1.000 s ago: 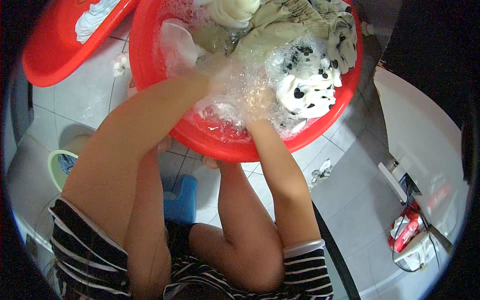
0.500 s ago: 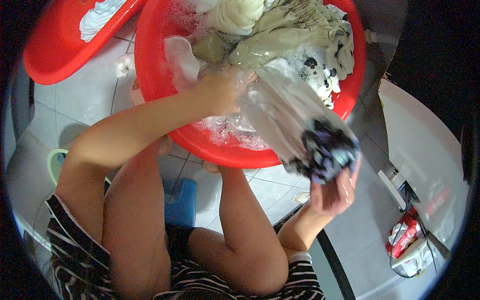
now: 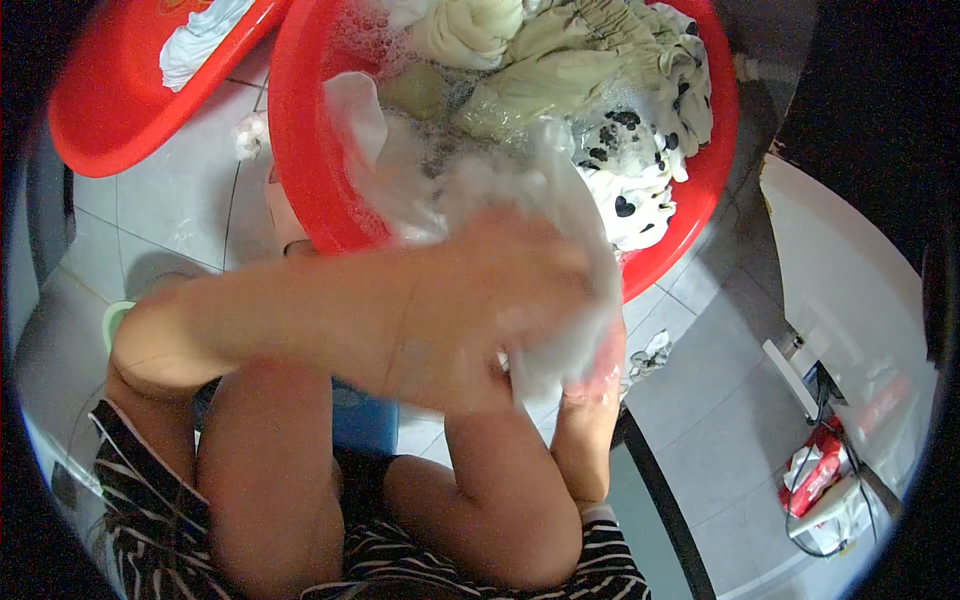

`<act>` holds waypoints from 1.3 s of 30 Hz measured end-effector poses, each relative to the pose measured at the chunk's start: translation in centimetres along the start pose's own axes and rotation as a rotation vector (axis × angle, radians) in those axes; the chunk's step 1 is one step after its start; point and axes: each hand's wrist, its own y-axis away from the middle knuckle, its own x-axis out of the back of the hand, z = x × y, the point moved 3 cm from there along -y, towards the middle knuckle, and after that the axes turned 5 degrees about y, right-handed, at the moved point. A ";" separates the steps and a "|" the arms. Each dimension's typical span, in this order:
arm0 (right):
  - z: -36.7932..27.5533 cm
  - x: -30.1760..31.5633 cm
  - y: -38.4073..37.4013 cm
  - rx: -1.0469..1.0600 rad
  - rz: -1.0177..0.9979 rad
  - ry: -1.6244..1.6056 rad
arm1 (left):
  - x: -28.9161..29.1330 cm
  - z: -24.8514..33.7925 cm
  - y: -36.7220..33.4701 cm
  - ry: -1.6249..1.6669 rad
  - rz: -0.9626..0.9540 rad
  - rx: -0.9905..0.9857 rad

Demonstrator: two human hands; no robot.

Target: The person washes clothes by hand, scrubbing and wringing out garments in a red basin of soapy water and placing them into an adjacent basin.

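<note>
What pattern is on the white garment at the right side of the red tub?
Black spots, at least one heart-shaped, on the white garment; best in the head view.

The bare left hand (image 3: 530, 285) is motion-blurred, its fingers too smeared to tell apart, and the wet white cloth (image 3: 555, 370) at the 2 hands blurs too. Much of the bare right hand (image 3: 602, 362) is hidden. The bare left arm (image 3: 290, 320) covers part of the blue plastic stool (image 3: 366, 422) and most of the pale green bucket (image 3: 113, 318). The upper edge crops the round red plastic tub (image 3: 302, 170).
</note>
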 end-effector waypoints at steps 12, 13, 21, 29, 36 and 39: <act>2.8 1.2 -1.0 -0.255 -0.075 -0.561 | -0.6 -2.5 2.2 0.878 0.187 0.214; 3.0 1.3 -0.9 -0.253 -0.089 -0.581 | 2.2 -3.9 2.2 0.857 0.373 0.443; 1.8 0.6 0.9 -0.174 -0.353 -0.603 | -2.1 -10.1 1.5 1.338 0.697 0.445; 5.2 1.1 -2.7 -0.410 -0.346 -0.750 | 0.8 -3.2 -0.5 -0.001 0.353 -0.058; 0.4 -4.0 -1.7 0.087 -0.404 0.354 | -4.1 -1.7 -0.1 -0.101 0.184 -0.318; -1.0 -2.9 -1.6 0.591 -0.342 0.990 | -0.9 -1.6 -0.2 0.147 0.525 -0.257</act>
